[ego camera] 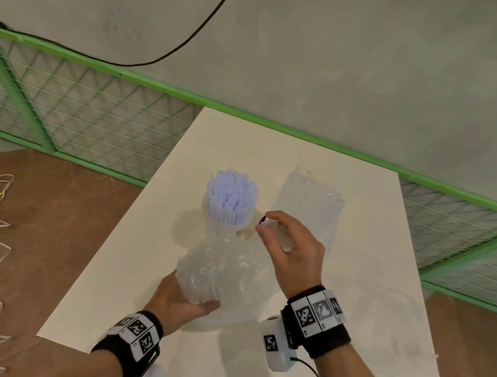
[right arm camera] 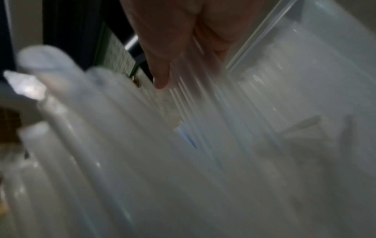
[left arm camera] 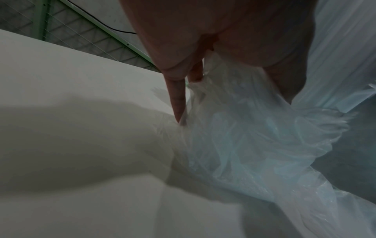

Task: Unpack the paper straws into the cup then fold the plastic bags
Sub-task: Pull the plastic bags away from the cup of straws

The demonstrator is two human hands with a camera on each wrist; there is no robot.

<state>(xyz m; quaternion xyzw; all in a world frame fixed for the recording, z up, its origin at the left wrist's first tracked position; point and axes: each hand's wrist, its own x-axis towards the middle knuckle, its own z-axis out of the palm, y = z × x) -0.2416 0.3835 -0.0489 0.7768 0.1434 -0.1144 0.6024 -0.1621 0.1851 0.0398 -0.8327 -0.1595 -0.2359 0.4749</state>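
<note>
A clear cup (ego camera: 227, 227) stands mid-table, packed with upright white paper straws (ego camera: 231, 195). Just in front of it is a crumpled clear plastic bag (ego camera: 220, 271), and my left hand (ego camera: 195, 304) grips its near end, thumb on top. In the left wrist view the bag (left arm camera: 254, 145) bunches between the fingers (left arm camera: 177, 99) and the thumb. My right hand (ego camera: 268, 225) hovers right of the cup, holding a small bundle of straws (ego camera: 279, 236) whose tips point toward the cup. The right wrist view is blurred, with straws (right arm camera: 193, 104) running under the fingers (right arm camera: 160, 72).
A second clear bag (ego camera: 310, 204), with straws in it, lies on the white table (ego camera: 276, 148) behind my right hand. A green mesh fence (ego camera: 96, 111) runs behind the table. A white cord (ego camera: 1, 223) trails over the brown floor at the left.
</note>
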